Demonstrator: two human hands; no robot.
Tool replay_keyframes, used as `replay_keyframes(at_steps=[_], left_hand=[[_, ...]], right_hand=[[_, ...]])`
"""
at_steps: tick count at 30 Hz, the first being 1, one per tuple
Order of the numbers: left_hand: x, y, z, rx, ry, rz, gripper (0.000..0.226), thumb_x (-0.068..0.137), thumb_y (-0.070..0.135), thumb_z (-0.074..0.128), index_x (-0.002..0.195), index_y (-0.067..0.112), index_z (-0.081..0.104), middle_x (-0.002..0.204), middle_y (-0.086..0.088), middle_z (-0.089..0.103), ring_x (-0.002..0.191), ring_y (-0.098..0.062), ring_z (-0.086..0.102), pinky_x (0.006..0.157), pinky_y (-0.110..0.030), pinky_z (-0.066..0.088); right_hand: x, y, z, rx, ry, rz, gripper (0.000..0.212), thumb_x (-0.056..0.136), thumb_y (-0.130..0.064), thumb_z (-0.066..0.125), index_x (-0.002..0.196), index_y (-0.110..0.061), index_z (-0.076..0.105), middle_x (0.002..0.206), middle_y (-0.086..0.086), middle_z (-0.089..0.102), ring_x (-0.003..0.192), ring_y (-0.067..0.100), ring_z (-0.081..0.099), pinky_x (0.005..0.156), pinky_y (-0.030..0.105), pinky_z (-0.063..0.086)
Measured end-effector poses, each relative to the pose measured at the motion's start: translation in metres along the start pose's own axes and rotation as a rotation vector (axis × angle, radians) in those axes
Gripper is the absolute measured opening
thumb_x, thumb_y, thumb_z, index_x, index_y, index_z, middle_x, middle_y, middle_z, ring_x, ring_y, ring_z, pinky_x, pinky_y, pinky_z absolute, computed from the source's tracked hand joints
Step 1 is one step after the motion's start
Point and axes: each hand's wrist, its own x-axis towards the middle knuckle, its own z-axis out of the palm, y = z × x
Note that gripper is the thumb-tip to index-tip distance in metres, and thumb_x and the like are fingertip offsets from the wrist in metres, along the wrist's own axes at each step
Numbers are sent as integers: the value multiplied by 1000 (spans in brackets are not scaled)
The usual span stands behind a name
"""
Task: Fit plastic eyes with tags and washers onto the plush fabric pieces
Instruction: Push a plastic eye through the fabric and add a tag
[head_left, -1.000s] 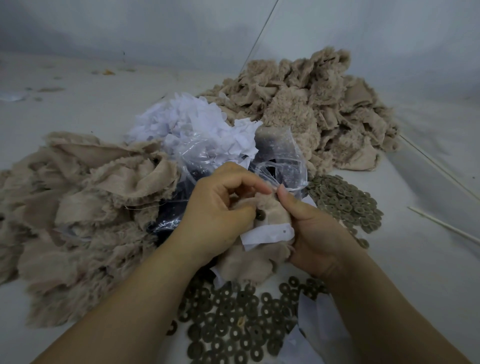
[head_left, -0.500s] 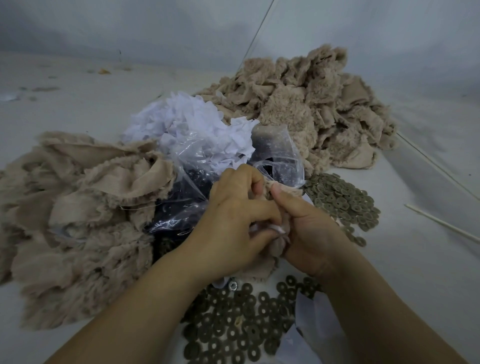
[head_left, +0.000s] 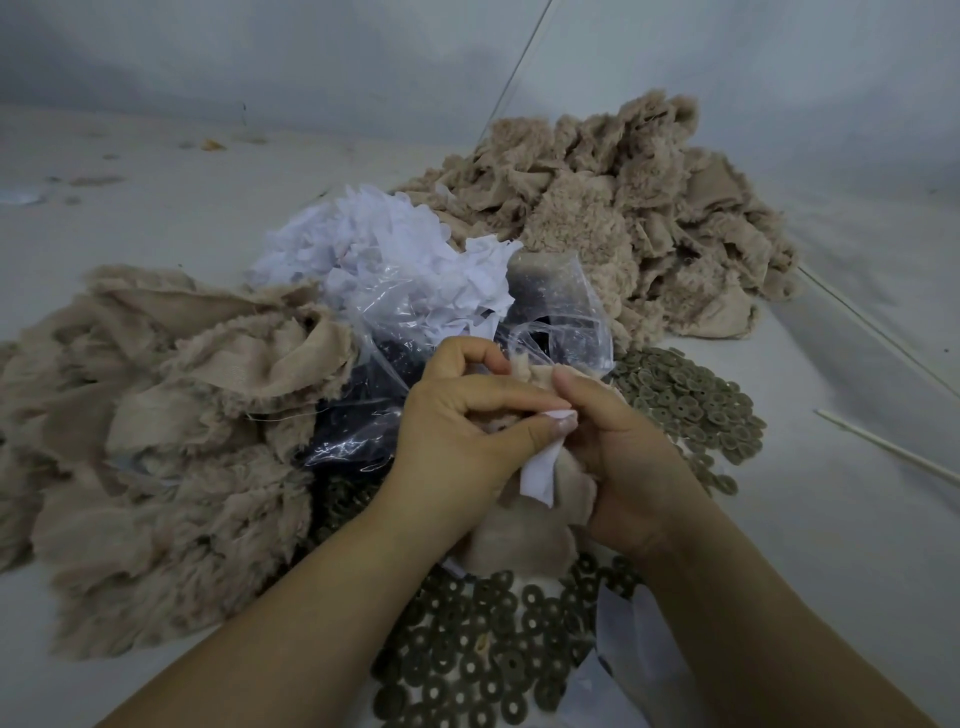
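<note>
Left hand (head_left: 457, 426) grip curled, thumb pinching white paper tag (head_left: 540, 467) against beige plush fabric piece (head_left: 524, 535); tag long axis runs 1 to 7 o'clock; right hand (head_left: 628, 457) at 3 o'clock, fingers curled round same piece, nearer grey ring washers (head_left: 691, 400); eye hidden

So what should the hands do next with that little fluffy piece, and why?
Probably pick up a washer from the pile just below. Both hands, left and right, are pinching the plush piece with the white tag already on it, and no washer shows on it yet, though the grip hides the middle.
</note>
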Motion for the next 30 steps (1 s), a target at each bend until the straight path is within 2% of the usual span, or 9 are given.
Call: replay_keyframes(at_steps=[4,10,15,19,21,23,26,28,30], left_hand=[[-1,-1,3,90,83,65,18,66,10,88,71,18,73,89,-4,54,79,1,55,71,-10,45],[1,-8,3,240,157,93,25,70,9,86,65,11,62,77,-3,55,68,-2,51,62,-10,41],[4,-14,0,225,181,90,25,74,14,85,66,12,61,70,2,57,60,-2,48,57,-11,39],[7,-17,-3,130,216,7,24,77,13,83,65,14,62,58,5,53,53,0,44,51,-11,38],[8,-17,-6,91,216,-11,22,79,14,81,66,12,64,60,-3,59,54,-2,46,50,-18,42],[10,-16,-8,56,192,-33,23,84,19,77,69,6,66,64,-13,62,52,-16,52,48,-27,46],[11,-13,-11,-8,138,-95,26,87,23,73,72,2,69,63,-16,63,48,-13,55,45,-21,46],[13,-11,-15,-17,58,-125,23,80,23,79,72,5,69,61,-19,57,52,-16,51,47,-23,47],[14,-9,-20,9,-51,-136,27,66,27,88,72,9,68,64,-14,51,57,-19,46,52,-30,48]], right_hand=[[-1,1,4,2,-34,-1,52,89,-33,56,124,3,65,128,24,64,115,31,66,97,39,54],[2,2,4,5,43,10,53,84,-33,57,121,4,64,115,24,70,98,32,72,87,42,60],[2,2,2,-31,28,-29,60,86,-36,56,130,4,59,122,25,67,104,34,70,84,42,61],[1,6,-1,-214,-74,-111,46,89,-20,62,127,6,59,126,28,63,117,38,63,99,45,53],[3,8,-2,-269,-44,-141,34,86,-12,64,116,5,66,117,27,68,111,37,66,98,43,54],[5,8,-3,-305,9,-168,16,87,-14,64,88,0,71,96,25,72,94,35,70,96,44,55],[5,6,-5,-306,64,-189,20,87,-17,65,78,1,63,71,18,68,65,25,67,69,38,60],[4,4,-5,-271,94,-220,28,81,-20,68,93,5,64,86,26,69,75,30,69,68,38,61],[3,2,-6,-276,111,-247,45,80,-22,67,109,12,60,108,34,67,95,41,67,84,47,59]])
